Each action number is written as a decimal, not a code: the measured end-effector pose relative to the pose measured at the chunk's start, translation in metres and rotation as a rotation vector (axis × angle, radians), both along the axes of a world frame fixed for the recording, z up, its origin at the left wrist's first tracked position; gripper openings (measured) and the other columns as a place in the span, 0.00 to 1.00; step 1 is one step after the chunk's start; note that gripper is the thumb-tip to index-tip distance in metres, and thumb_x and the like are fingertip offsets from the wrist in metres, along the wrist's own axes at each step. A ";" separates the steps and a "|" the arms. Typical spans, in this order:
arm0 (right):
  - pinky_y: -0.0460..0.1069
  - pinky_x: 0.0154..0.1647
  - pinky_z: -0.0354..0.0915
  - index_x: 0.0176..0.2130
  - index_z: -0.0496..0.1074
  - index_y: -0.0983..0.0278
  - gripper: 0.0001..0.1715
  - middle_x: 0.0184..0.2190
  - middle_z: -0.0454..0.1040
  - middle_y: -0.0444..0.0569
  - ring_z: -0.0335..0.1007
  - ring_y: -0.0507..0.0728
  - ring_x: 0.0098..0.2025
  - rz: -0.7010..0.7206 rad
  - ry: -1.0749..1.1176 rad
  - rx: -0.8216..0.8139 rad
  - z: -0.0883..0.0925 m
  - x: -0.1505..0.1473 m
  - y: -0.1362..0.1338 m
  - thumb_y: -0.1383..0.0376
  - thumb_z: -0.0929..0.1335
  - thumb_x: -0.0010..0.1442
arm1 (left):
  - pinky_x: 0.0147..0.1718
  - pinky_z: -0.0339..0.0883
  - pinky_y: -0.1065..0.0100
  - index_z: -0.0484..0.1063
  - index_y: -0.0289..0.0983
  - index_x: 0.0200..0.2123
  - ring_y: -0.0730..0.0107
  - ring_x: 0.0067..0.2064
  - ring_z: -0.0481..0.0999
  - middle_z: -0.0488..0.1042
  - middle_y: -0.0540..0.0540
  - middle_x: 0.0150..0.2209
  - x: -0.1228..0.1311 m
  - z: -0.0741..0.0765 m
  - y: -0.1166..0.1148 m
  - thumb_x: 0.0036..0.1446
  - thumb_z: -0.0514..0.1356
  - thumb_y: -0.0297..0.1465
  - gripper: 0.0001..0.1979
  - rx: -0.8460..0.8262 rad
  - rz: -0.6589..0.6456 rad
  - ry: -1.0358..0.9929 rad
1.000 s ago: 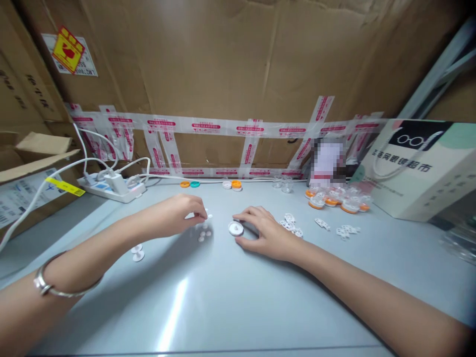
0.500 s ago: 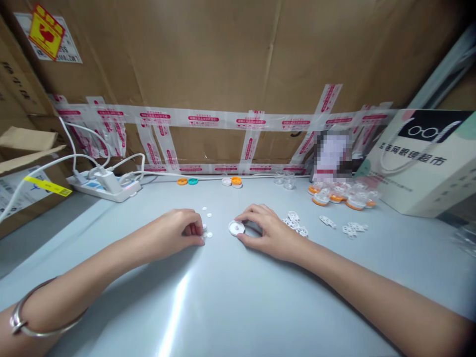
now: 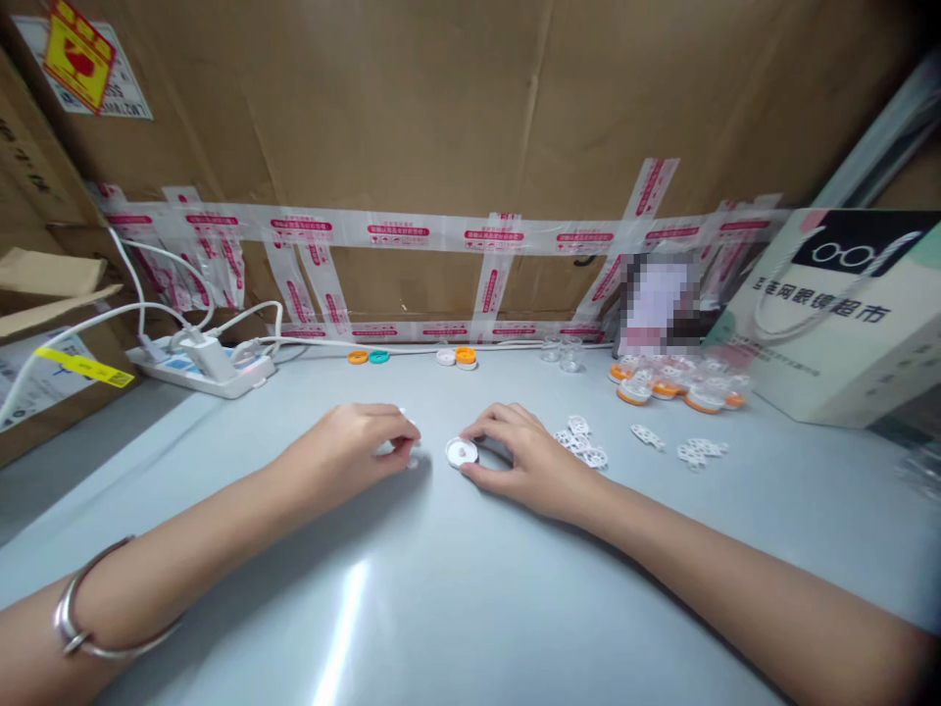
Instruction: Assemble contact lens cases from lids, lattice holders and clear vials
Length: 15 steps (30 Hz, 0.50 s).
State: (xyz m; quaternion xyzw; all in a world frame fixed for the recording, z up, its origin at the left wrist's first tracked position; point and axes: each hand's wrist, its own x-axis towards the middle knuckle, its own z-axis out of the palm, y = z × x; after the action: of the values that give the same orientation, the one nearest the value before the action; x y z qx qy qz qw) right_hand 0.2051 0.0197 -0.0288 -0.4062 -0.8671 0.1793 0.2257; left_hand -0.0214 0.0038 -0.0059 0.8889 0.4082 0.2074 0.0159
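Observation:
My right hand grips a round white plastic base by its right side, between thumb and fingers; a small peg shows at its centre. To the left, my left hand is pinched closed just above the table, with a small white piece at its fingertips. Below those fingertips lies a small white disc, partly covered. Other small discs near the left hand are mostly hidden behind it. White openwork plastic pieces lie just beyond my right wrist.
Orange-and-white capsules with clear tops cluster at back right, beside a paper bag. Orange and teal rings and clear cups line the back edge. A power strip with cables sits at left. Cardboard walls the back.
My left hand has lifted slightly and moved right, its fingertips now pinched around a small white piece. My right hand keeps its grip on the white base, nearly still.

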 end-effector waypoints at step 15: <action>0.53 0.47 0.57 0.38 0.72 0.61 0.10 0.38 0.68 0.47 0.61 0.56 0.43 0.006 0.018 0.009 -0.002 0.000 0.001 0.62 0.68 0.53 | 0.31 0.62 0.76 0.73 0.36 0.33 0.76 0.31 0.70 0.73 0.50 0.31 0.026 0.009 0.005 0.53 0.58 0.26 0.05 -0.271 -0.096 -0.148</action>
State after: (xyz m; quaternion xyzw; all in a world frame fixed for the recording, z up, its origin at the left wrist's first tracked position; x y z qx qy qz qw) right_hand 0.2053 0.0208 -0.0312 -0.4012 -0.8669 0.1799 0.2348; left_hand 0.0049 0.0087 0.0026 0.8793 0.3875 0.2143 0.1756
